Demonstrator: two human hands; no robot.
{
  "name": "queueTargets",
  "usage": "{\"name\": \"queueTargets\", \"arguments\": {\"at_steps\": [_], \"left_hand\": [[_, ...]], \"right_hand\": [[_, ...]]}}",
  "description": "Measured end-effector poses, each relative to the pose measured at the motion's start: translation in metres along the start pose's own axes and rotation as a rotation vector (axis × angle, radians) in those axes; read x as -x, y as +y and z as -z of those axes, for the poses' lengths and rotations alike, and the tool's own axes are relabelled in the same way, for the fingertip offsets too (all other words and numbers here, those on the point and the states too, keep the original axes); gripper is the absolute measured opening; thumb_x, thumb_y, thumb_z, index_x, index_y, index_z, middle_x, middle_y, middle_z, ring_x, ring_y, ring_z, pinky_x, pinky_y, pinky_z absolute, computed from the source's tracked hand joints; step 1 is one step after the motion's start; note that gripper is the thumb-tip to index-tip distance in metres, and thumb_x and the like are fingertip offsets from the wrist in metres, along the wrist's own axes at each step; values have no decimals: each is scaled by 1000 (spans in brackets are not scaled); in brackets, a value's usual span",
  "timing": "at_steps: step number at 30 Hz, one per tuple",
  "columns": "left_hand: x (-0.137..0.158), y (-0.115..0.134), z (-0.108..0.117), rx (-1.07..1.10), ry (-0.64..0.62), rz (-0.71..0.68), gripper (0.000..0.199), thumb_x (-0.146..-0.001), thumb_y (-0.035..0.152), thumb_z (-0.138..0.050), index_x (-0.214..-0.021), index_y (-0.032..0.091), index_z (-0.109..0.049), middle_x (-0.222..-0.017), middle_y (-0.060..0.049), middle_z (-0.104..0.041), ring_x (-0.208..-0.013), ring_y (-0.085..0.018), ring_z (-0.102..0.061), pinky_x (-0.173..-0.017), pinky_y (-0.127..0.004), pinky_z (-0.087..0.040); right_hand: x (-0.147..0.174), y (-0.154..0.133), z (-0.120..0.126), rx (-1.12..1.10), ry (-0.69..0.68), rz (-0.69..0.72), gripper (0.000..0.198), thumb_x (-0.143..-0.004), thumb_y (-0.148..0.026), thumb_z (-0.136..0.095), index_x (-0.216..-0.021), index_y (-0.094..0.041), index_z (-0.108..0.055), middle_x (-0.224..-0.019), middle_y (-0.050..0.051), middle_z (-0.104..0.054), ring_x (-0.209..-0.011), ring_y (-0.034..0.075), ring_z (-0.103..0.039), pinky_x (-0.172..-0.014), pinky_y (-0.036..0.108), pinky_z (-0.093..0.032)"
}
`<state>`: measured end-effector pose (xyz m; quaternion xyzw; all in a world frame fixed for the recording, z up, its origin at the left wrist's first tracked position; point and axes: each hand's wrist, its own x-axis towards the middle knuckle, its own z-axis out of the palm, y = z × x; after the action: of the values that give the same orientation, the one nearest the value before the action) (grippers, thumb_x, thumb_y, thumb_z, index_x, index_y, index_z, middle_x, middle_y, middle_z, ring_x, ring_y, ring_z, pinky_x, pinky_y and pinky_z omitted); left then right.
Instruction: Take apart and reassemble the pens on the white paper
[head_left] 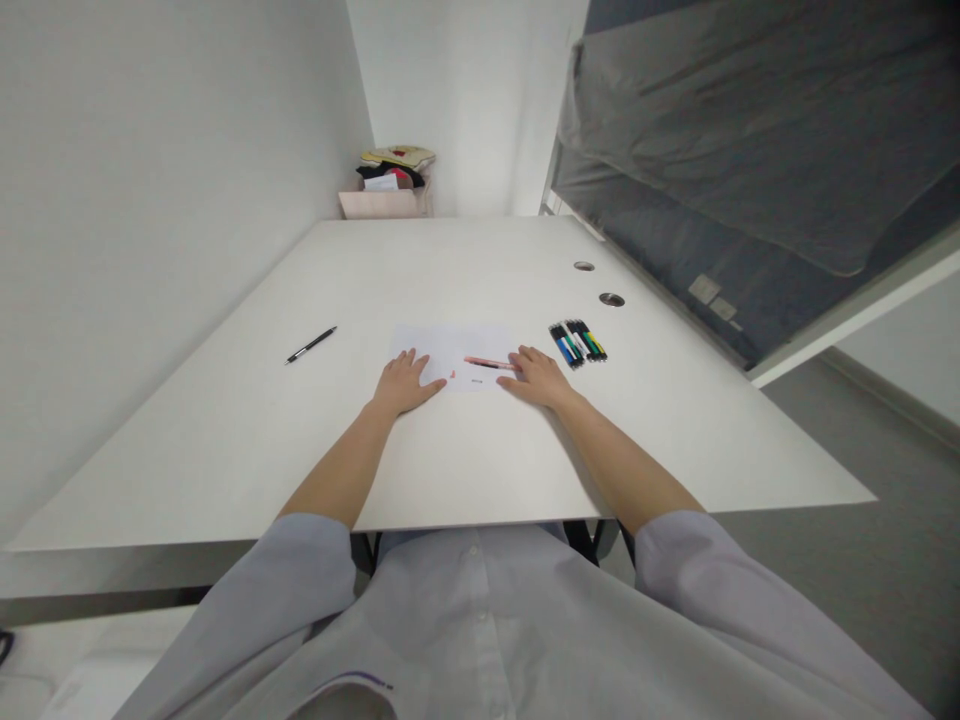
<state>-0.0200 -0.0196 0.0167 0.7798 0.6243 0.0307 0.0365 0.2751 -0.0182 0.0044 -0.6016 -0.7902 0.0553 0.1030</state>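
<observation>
A white sheet of paper (pixel 450 342) lies on the table before me. My left hand (pixel 405 383) rests on its left side with the fingers spread. My right hand (pixel 538 378) lies at the right side, fingers stretched out. A slim pink pen or pen barrel (pixel 486 362) lies across the paper, its right end by my right fingertips; whether they touch it I cannot tell. Between my hands are a tiny pink piece (pixel 452 374), near the left thumb, and a small dark piece (pixel 477 381), too small to make out.
Several pens or markers (pixel 577 343) with blue, green and yellow parts lie in a row right of my right hand. A black pen (pixel 311 345) lies on the left. Two round grommets (pixel 611 299) are set in the table (pixel 465 460). A dark partition stands along the right.
</observation>
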Motion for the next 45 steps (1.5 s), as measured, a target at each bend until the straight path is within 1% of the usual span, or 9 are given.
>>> {"name": "queueTargets", "arguments": {"at_steps": [13, 21, 30, 34, 37, 39, 41, 43, 45], "left_hand": [[2, 3, 0, -20, -4, -1, 80, -91, 70, -39, -150, 16, -41, -162, -15, -29, -149, -33, -28, -120, -43, -27], [2, 3, 0, -17, -6, 1, 80, -91, 71, -38, -151, 17, -41, -162, -14, -29, -149, -33, -28, -120, -44, -27], [1, 2, -3, 9, 19, -8, 80, -89, 71, -40, -148, 17, -44, -161, -15, -32, -148, -34, -30, -119, -45, -28], [1, 0, -4, 14, 33, -6, 79, -89, 72, -41, -147, 19, -44, -160, -13, -34, -148, -34, -31, -119, -45, -28], [2, 2, -4, 22, 84, -13, 78, -88, 71, -44, -147, 18, -45, -160, -14, -34, -148, -35, -30, -119, -46, -28], [3, 7, -4, 38, 138, -49, 76, -89, 68, -46, -147, 18, -44, -160, -14, -34, -148, -34, -29, -120, -46, -27], [6, 14, -4, 53, 177, -131, 73, -91, 64, -48, -147, 18, -44, -160, -14, -34, -149, -32, -28, -121, -46, -25], [9, 24, -4, 54, 175, -246, 70, -91, 61, -51, -147, 20, -45, -160, -14, -33, -150, -33, -26, -121, -48, -23], [11, 33, -5, 48, 136, -343, 68, -91, 61, -52, -146, 22, -48, -161, -13, -33, -151, -34, -24, -122, -50, -22]], "right_hand": [[3, -2, 5, 7, -43, -21, 70, -90, -64, -50, -144, -20, -50, -157, 15, -38, -145, 34, -34, -117, 48, -31], [2, 1, 4, -11, -48, -13, 67, -90, -62, -52, -142, -20, -52, -157, 13, -39, -145, 34, -33, -117, 48, -31], [0, 5, 0, -36, -19, -4, 64, -89, -59, -55, -140, -20, -54, -155, 14, -41, -144, 35, -35, -116, 51, -32], [0, 5, 1, -41, -18, 0, 62, -88, -58, -56, -137, -19, -56, -154, 15, -42, -143, 34, -37, -115, 48, -33], [1, 5, 2, -56, -12, 5, 62, -89, -58, -57, -136, -18, -57, -152, 16, -44, -142, 33, -39, -115, 46, -33], [1, 5, 3, -65, -2, 5, 65, -89, -56, -58, -140, -16, -54, -152, 18, -44, -142, 32, -39, -115, 45, -32], [2, 4, 3, -72, 21, 13, 67, -89, -53, -59, -143, -15, -51, -153, 19, -43, -142, 32, -38, -115, 46, -32], [2, 2, 4, -75, 53, 48, 63, -90, -50, -59, -143, -17, -53, -153, 18, -43, -142, 33, -37, -115, 48, -32], [3, -1, 4, -76, 82, 108, 55, -90, -48, -58, -138, -20, -58, -152, 16, -44, -141, 32, -38, -114, 49, -33]]}}
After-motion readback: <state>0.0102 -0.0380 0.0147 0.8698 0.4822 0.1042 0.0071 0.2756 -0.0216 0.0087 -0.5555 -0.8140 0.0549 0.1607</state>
